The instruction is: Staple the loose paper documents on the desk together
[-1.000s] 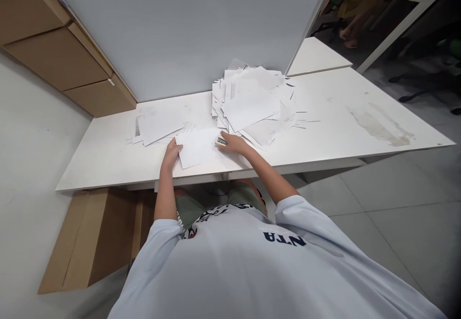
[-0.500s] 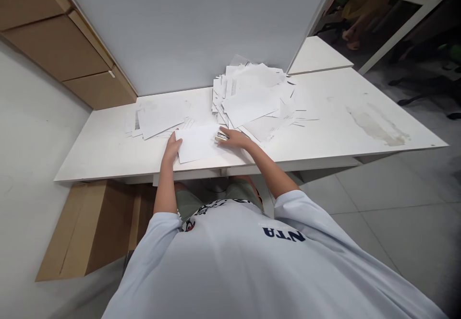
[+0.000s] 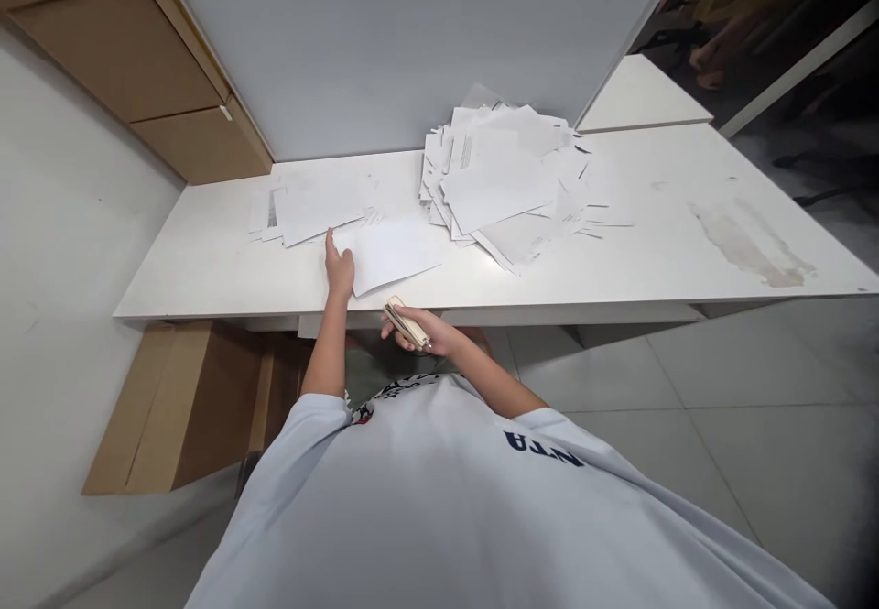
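Under the table's left end lies a closed cardboard box (image 3: 185, 398); its contents are hidden. Just short of the table's (image 3: 652, 252) near edge, the right hand (image 3: 434, 334) is clenched around a stapler (image 3: 405, 320), clear of the top. The left hand (image 3: 340, 270) lies flat, fingers spread, on the near-left corner of a single sheet (image 3: 395, 256) at the near edge. Further in, a small stack (image 3: 312, 211) sits left and a big loose pile (image 3: 501, 179) nears the far edge, against a grey partition (image 3: 412, 41). A stain (image 3: 748, 243) marks the right end. More boxes (image 3: 137, 69) stand far left.
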`<state>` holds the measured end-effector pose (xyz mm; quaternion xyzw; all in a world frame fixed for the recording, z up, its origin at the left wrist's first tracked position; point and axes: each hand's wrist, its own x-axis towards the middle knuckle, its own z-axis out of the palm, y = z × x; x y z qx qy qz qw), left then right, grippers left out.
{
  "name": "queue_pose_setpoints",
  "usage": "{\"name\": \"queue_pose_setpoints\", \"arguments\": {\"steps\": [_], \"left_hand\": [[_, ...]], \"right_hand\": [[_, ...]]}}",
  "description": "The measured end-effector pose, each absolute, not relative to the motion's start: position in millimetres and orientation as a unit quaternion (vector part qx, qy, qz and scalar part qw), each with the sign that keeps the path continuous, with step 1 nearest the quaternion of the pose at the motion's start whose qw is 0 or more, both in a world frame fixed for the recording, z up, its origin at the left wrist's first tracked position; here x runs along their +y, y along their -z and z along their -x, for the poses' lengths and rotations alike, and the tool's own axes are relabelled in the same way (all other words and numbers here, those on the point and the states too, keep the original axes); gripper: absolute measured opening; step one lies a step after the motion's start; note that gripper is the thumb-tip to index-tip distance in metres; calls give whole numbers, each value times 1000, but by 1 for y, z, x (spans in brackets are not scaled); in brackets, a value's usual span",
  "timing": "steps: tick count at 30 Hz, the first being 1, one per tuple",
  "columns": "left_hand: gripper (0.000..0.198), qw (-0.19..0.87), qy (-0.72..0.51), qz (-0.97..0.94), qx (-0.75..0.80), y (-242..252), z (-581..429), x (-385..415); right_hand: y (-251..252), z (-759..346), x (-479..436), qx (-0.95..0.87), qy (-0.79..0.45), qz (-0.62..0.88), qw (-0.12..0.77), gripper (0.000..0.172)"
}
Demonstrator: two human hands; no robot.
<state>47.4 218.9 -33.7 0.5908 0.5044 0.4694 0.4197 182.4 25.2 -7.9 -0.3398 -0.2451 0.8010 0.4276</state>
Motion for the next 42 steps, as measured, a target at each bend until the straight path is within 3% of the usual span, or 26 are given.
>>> {"name": "queue_pose_setpoints", "arguments": {"steps": [10,22,35,42], "left_hand": [[70,464,-466,-604,450,34,-43,218],[65,440,-474,-622,442,44,-43,218],[69,494,-488,-586,417,44,-41,219],[75,493,-472,-586,437,40,-41,211]], "right_hand": [[3,-169,64,-166,-796,364,455,32],[6,-170,63,-173,-787,380,454,30],[1,-175,72,-154,-818,376,408,31],[-1,-163,86,-92,-772,406,480,22]]}}
